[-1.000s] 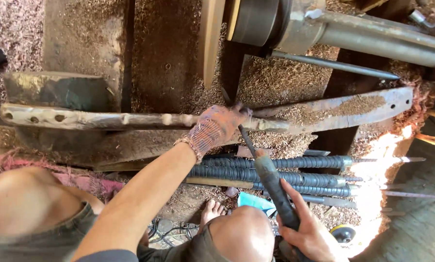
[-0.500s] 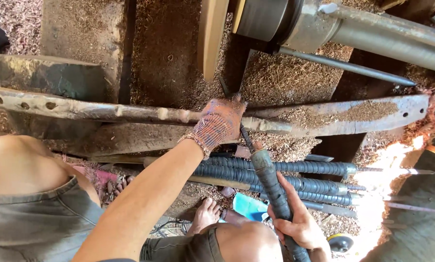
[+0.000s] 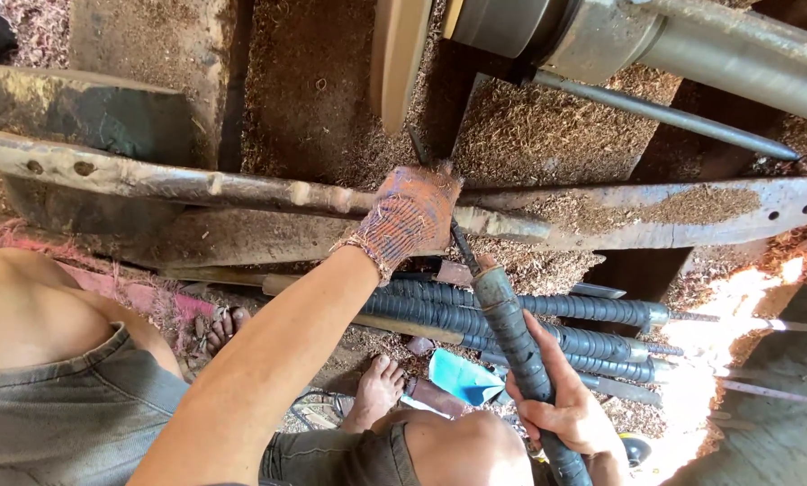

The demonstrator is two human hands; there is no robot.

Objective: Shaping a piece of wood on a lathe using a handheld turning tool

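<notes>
Sawdust-strewn rest (image 3: 241, 184), chisel (image 3: 511, 324) under gloved hand (image 3: 412, 216)

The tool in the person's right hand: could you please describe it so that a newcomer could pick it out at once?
Start at the long metal rest bar crossing the sawdust. Below it lies a pile of dark wrapped-handle tools, all lying sideways. The tool meant is the only one standing across them, its handle in the bare right hand and its tip under the gloved left hand.
</notes>
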